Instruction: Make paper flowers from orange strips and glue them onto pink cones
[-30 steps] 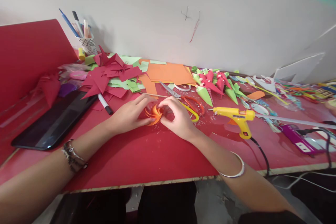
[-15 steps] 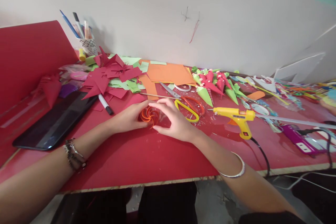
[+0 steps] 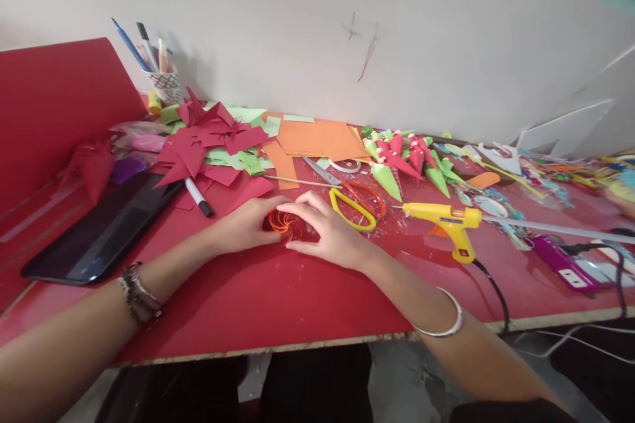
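Observation:
Between my two hands sits an orange paper swirl [image 3: 288,226], its curved strips curling round a centre, close to the red tabletop [image 3: 278,304]. My left hand [image 3: 245,226] grips its left side, thumb in front and fingers behind. My right hand [image 3: 330,231] curves round the right side, fingertips over the top and thumb at the near edge. Just past my right hand lie scissors [image 3: 364,208] with orange and yellow handles, blades pointing away to the left. A thin wooden stick [image 3: 297,180] rests behind the swirl.
A yellow glue gun [image 3: 449,221] with a cord lies to the right, near a purple power strip [image 3: 570,264]. Red paper pieces [image 3: 208,139], a black phone [image 3: 102,228] and a marker [image 3: 198,197] are on the left. Orange sheets [image 3: 317,139] and green-red paper cones [image 3: 401,158] lie behind.
The swirl has turned slightly and looks a little tighter between my hands. My fingers have shifted a little around it; everything else stays in place.

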Motion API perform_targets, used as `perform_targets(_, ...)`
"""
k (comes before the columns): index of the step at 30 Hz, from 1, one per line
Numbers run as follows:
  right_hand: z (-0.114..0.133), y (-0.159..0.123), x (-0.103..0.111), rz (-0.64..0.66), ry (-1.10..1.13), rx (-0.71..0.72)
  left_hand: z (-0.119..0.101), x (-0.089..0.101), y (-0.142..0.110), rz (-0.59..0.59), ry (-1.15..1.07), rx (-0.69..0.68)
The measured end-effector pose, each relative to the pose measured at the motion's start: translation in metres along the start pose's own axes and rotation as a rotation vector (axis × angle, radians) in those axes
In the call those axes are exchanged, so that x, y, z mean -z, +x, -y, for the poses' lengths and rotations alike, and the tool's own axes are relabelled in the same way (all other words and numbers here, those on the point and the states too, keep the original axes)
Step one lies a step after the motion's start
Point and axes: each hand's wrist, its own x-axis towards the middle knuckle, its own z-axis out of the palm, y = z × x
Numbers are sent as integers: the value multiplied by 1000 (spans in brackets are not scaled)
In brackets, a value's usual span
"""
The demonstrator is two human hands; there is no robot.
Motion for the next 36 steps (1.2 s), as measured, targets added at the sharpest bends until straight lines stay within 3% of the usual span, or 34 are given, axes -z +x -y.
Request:
perform_targets(17,1,0,0,-43,69,65,1,-1,-3,125,-102,-36)
perform_targets(36,6,0,-1,30,-41,103,-2,-2,-2,150,30,-56)
